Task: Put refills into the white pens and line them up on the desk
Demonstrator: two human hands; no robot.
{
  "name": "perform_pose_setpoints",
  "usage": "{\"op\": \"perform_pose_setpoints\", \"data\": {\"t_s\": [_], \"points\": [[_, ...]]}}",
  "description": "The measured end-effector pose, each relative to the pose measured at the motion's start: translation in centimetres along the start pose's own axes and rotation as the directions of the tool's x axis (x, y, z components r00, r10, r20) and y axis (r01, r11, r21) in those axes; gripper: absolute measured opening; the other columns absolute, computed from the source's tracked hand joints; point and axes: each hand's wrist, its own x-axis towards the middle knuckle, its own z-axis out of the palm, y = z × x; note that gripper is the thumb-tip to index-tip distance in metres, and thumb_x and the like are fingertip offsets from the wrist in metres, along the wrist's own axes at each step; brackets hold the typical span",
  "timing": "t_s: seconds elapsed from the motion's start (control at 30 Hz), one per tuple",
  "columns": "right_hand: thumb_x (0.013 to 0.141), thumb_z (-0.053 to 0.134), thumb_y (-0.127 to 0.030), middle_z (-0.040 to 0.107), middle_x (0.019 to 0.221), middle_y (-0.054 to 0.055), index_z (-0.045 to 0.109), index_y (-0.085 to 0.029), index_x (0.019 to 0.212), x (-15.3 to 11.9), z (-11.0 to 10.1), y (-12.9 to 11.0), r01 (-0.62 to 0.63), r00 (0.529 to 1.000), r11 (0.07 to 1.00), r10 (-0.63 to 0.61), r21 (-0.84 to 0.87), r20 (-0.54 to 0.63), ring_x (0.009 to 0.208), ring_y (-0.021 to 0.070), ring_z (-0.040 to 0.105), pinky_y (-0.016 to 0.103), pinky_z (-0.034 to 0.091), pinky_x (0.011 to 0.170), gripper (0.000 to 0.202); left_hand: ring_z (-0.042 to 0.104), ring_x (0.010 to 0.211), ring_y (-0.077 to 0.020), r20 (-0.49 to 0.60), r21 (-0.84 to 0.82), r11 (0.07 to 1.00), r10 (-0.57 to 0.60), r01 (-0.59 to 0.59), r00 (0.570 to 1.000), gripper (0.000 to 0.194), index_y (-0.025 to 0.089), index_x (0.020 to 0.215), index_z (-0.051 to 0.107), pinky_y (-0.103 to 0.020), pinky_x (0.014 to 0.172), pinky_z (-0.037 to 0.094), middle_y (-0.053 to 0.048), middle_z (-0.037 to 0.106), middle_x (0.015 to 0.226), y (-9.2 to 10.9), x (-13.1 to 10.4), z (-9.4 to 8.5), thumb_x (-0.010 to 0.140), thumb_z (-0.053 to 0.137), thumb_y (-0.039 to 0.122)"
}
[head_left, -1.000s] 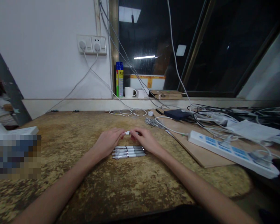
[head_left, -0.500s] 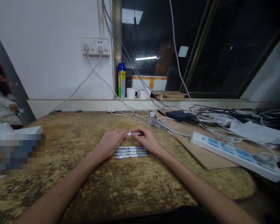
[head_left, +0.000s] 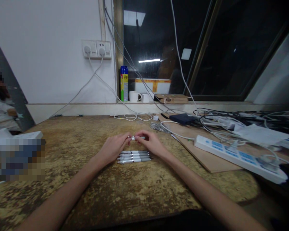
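Note:
Between the fingertips of both hands is a white and grey pen (head_left: 133, 138), held level above the table. My left hand (head_left: 115, 144) pinches its left end, and my right hand (head_left: 149, 142) grips the grey part at the right. The fingers cover much of the pen, so its ends are hard to make out. Just below the hands, several white and grey pens (head_left: 134, 159) lie side by side in a row on the worn wooden table (head_left: 125, 189).
At the right, a white power strip (head_left: 238, 157) and tangled cables lie over a cardboard sheet (head_left: 207, 159). A small clear bag (head_left: 159, 127) rests beyond my right hand. A spray can (head_left: 124, 84) and a white mug (head_left: 135, 96) stand on the sill. A person (head_left: 2, 109) is at far left.
The view has shifted slightly. My fingertips have closed in on the pen, with less of it showing between them; the row of pens lies as before.

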Motion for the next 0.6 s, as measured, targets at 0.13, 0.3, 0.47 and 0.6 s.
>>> {"op": "perform_pose_setpoints", "data": {"t_s": [0.13, 0.3, 0.47, 0.6], "points": [[0.087, 0.068, -0.035, 0.075, 0.091, 0.005, 0.074, -0.019, 0.096, 0.1, -0.3, 0.0, 0.009, 1.000, 1.000, -0.009, -0.002, -0.012, 0.085, 0.0193, 0.068, 0.031, 0.052, 0.078, 0.020, 0.068, 0.086, -0.0217, -0.013, -0.011, 1.000, -0.007, 0.007, 1.000, 0.036, 0.023, 0.097, 0.062, -0.032, 0.078, 0.047, -0.004, 0.072, 0.093, -0.3, 0.1, 0.1, 0.108, 0.032, 0.038], [0.078, 0.076, -0.033, 0.073, 0.096, 0.005, 0.072, -0.019, 0.094, 0.4, -0.7, 0.5, 0.017, 0.996, 0.995, -0.009, 0.099, -0.084, 0.089, 0.0198, 0.068, 0.032, 0.054, 0.082, 0.022, 0.069, 0.090, -0.0231, -0.038, -0.103, 0.994, -0.033, 0.029, 0.999, 0.034, 0.024, 0.101, 0.067, -0.034, 0.083, 0.050, -0.004, 0.074, 0.096, -1.0, 0.2, 0.3, 0.107, 0.035, 0.036], [0.080, 0.073, -0.036, 0.075, 0.098, 0.006, 0.075, -0.019, 0.095, 0.6, -1.0, 0.5, -0.079, 0.987, 0.986, 0.098, 0.149, -0.125, 0.084, 0.0192, 0.067, 0.032, 0.052, 0.080, 0.023, 0.066, 0.114, -0.0232, -0.100, -0.322, 0.946, -0.003, -0.030, 0.995, 0.032, 0.030, 0.130, 0.063, -0.037, 0.099, 0.049, -0.003, 0.073, 0.124, -1.7, 0.5, 0.5, 0.105, 0.043, 0.034], [0.082, 0.070, -0.035, 0.075, 0.103, 0.006, 0.075, -0.020, 0.098, 0.6, -1.1, 0.5, -0.038, 0.988, 0.988, 0.060, 0.152, -0.142, 0.090, 0.0200, 0.067, 0.032, 0.050, 0.084, 0.023, 0.063, 0.121, -0.0233, -0.159, -0.319, 0.945, 0.026, -0.077, 0.987, 0.032, 0.029, 0.129, 0.065, -0.039, 0.106, 0.046, -0.003, 0.070, 0.131, -2.4, 0.6, 0.9, 0.103, 0.046, 0.028]]}}
